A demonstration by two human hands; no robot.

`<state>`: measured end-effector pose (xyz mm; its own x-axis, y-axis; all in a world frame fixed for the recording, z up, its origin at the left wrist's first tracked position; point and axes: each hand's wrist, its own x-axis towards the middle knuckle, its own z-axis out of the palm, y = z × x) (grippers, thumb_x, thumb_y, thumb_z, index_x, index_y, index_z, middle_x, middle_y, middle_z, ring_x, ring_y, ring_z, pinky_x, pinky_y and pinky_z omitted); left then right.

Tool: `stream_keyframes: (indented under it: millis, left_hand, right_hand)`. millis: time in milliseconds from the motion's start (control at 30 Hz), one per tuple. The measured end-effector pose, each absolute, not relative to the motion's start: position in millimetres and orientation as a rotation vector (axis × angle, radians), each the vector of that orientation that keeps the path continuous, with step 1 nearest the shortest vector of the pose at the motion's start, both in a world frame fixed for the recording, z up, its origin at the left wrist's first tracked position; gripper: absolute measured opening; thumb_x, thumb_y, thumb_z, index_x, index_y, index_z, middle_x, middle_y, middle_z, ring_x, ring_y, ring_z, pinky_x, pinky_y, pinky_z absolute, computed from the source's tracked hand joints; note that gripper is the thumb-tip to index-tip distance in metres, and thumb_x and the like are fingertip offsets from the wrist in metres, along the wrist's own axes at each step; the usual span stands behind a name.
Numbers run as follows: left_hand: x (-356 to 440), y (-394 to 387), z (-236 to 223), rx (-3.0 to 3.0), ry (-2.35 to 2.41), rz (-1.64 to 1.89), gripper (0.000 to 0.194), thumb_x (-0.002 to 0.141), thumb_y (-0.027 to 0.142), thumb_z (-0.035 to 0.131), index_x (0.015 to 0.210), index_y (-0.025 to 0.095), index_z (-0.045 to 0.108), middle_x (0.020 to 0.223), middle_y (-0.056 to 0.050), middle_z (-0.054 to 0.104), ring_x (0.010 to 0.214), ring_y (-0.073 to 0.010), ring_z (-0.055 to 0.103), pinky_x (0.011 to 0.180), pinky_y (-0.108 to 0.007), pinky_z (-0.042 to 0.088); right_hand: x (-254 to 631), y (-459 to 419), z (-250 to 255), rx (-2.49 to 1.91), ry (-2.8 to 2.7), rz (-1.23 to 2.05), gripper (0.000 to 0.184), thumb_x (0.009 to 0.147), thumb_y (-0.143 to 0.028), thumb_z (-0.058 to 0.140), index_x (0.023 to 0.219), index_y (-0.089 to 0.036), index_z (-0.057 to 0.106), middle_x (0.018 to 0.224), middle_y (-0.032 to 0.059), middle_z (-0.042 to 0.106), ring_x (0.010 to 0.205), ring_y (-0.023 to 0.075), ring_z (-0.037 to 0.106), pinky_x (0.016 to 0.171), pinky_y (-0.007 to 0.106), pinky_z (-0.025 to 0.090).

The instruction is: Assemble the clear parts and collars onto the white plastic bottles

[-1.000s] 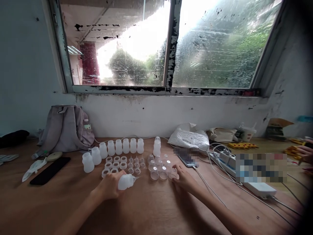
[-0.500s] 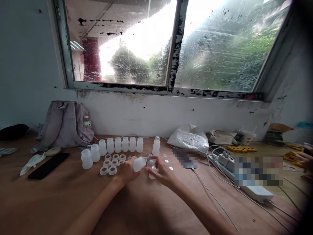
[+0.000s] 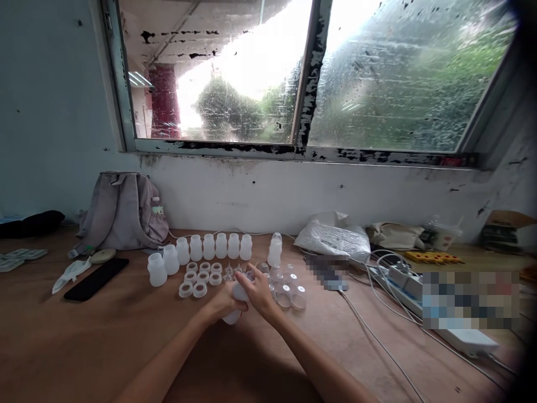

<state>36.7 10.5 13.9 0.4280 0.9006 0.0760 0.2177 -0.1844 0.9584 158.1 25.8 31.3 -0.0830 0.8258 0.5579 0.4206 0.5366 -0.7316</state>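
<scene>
Over the table, my left hand [image 3: 222,301] is wrapped round a frosted white baby bottle [image 3: 231,318], which is tilted. My right hand [image 3: 260,292] has its fingers closed over the top of the same bottle; they hide most of what sits there. Behind my hands stand clear teats [image 3: 228,271], partly covered by my fingers. Left of them lie several white screw rings [image 3: 199,289] in rows. To the right are several clear domed caps [image 3: 298,300]. Open frosted bottles [image 3: 208,247] stand in a line behind, and one capped bottle [image 3: 274,250] stands apart.
At the left are a grey backpack [image 3: 119,210], a black phone [image 3: 96,280] and a crumpled white wrapper [image 3: 71,274]. On the right lie a silvery plastic bag [image 3: 333,238], a power strip [image 3: 465,334] with trailing cables, and yellow parts [image 3: 434,257]. A wall with a window rises behind.
My right hand has moved left from beside the clear caps onto the bottle top, uncovering the caps. The bottle has come nearer to me. The view has swung slightly left.
</scene>
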Motion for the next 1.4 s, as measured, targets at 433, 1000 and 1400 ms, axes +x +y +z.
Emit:
stream_keyframes:
  millis: [433, 1000, 1400]
  left_hand:
    - [21, 9, -2, 0.995, 0.234, 0.368, 0.032, 0.05, 0.04, 0.046, 0.073, 0.018, 0.042, 0.04, 0.007, 0.037, 0.031, -0.0104, 0.04, 0.035, -0.023, 0.031]
    - [14, 7, 0, 1.017, 0.279, 0.43, 0.051, 0.053, 0.055, 0.057, 0.084, 0.017, 0.044, 0.05, 0.005, 0.046, 0.039, -0.0112, 0.049, 0.04, -0.024, 0.038]
    - [21, 2, 18, 0.978, 0.432, 0.536, 0.067, 0.06, 0.075, 0.04, 0.084, 0.014, 0.049, 0.053, 0.003, 0.045, 0.039, -0.0096, 0.047, 0.039, -0.022, 0.035]
  right_hand:
    - [159, -2, 50, -0.59, -1.732, 1.044, 0.025, 0.074, -0.042, 0.051, 0.08, -0.019, 0.044, 0.065, -0.0033, 0.041, 0.058, 0.0092, 0.041, 0.052, 0.02, 0.036]
    - [168, 13, 41, -0.676, -1.47, 0.953, 0.037, 0.078, -0.05, 0.045, 0.061, -0.019, 0.035, 0.052, -0.0063, 0.029, 0.045, 0.0063, 0.025, 0.041, 0.019, 0.021]
    - [171, 21, 38, -0.784, -1.424, 0.788, 0.024, 0.083, -0.039, 0.042, 0.072, -0.018, 0.047, 0.053, -0.005, 0.037, 0.046, 0.0077, 0.033, 0.041, 0.02, 0.027]
